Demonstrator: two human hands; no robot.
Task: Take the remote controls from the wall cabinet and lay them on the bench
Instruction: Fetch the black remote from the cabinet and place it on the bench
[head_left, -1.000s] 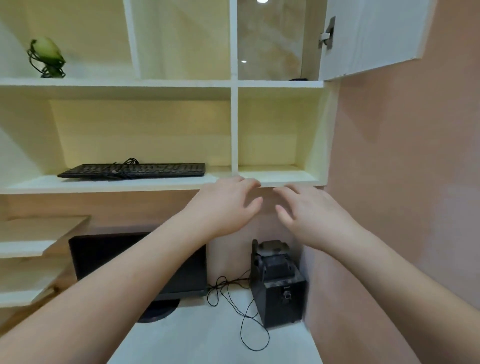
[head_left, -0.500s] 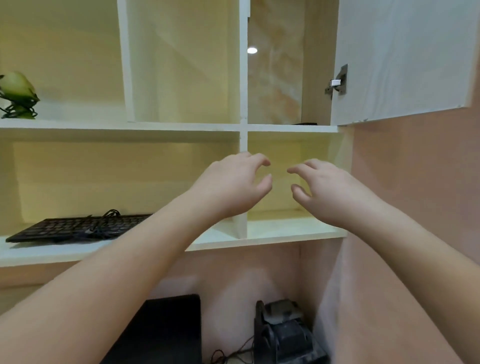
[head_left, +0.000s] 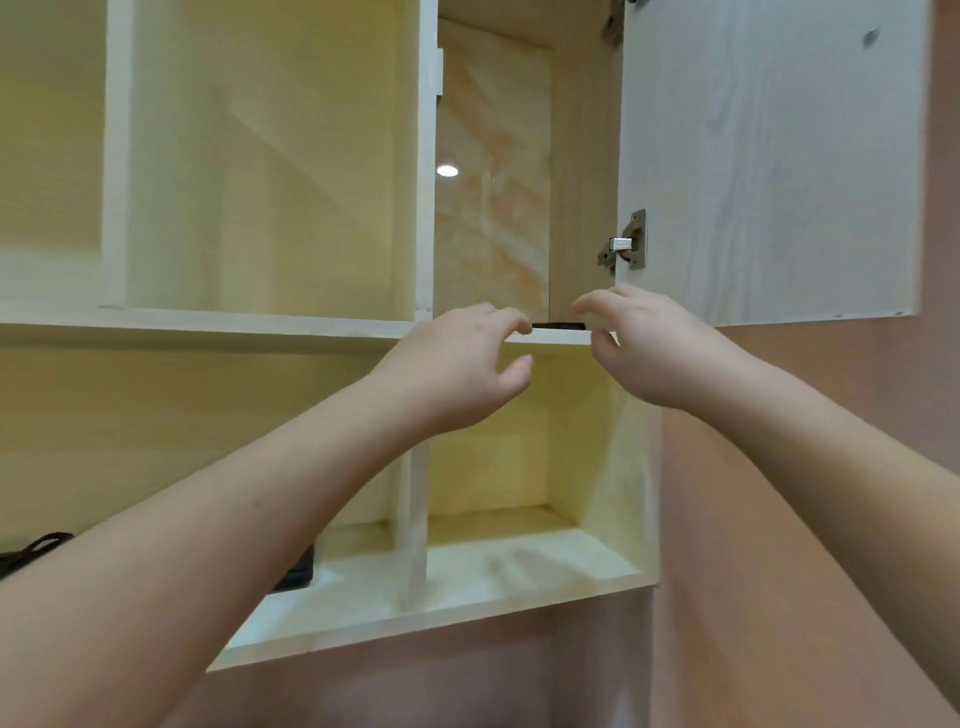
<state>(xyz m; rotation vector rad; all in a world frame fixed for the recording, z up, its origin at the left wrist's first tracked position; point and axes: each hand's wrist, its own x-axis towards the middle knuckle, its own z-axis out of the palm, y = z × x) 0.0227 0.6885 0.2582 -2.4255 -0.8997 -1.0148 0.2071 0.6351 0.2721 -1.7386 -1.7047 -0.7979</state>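
Both bare hands are raised to the front edge of the upper shelf board (head_left: 561, 336) of the wall cabinet (head_left: 270, 156), at its right-hand compartment. The left hand (head_left: 457, 369) has its fingers spread and loosely curled, holding nothing; its fingertips (head_left: 511, 319) sit at the shelf's front edge, right beside the left end of a thin black object, probably a remote control (head_left: 559, 326), which lies flat on that board at its front edge. Whether the fingertips touch it cannot be told. The right hand (head_left: 654, 348) is likewise unclenched and empty, its fingers arched above the object's right end and its thumb below the board's edge. Only the object's dark front rim shows between the two hands, so how many remotes lie there cannot be told.

The cabinet door (head_left: 769, 156) stands swung open to the right on a metal hinge (head_left: 626, 244), leaving the compartment's mouth free in front. Its back is a glossy marbled panel (head_left: 491, 171) bearing a small bright reflection. The wider compartment to the left shows nothing inside from this angle.

Below, the small right-hand cubby (head_left: 519, 467) shows a bare floor. On the lower shelf's left part, a dark keyboard (head_left: 298, 574) shows past the left forearm, with a black cable (head_left: 31, 548) at the left edge of the view. A pinkish wall (head_left: 779, 467) runs down the right side.
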